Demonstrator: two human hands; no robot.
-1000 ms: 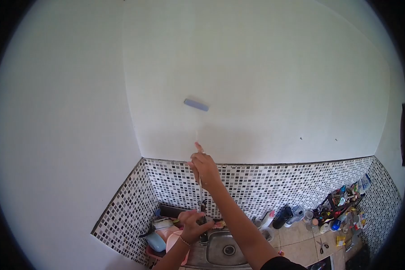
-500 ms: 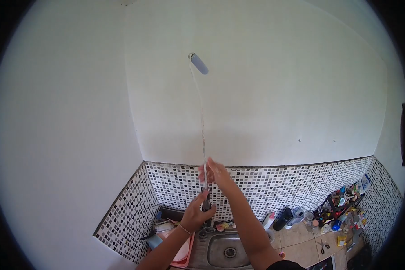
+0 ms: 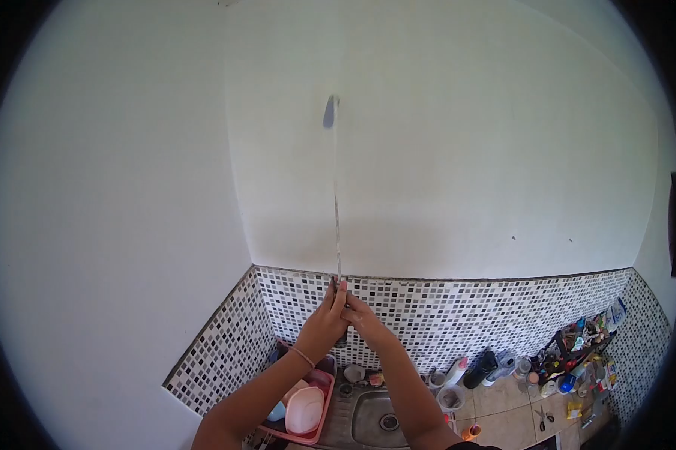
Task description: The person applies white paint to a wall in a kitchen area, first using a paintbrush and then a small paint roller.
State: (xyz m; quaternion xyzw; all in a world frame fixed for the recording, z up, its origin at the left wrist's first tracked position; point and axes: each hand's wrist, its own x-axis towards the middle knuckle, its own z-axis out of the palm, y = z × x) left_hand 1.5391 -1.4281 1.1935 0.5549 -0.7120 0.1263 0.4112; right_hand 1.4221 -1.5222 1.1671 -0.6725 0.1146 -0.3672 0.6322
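Note:
My left hand [image 3: 324, 321], with a bracelet at the wrist, is closed on the lower end of a paint roller. Its long thin paint-spotted pole [image 3: 337, 225] rises from my hands almost straight up. At the top, the bluish-grey roller head [image 3: 329, 112] overlaps the white wall [image 3: 428, 150], turned nearly edge-on. My right hand [image 3: 364, 321] wraps the same grip from the right, its fingers against the left hand. Part of the dark handle [image 3: 342, 340] shows below both hands.
Below lies a steel sink [image 3: 362, 420], with a pink dish rack [image 3: 324, 401] holding bowls on its left. Bottles, jars and scissors [image 3: 543, 418] crowd the tiled counter [image 3: 499, 409] at right. Mosaic tile [image 3: 443, 307] covers the lower wall.
My right hand has come down from the pole to join the left hand, which has risen slightly. The roller head has swung from right of the pole to its left.

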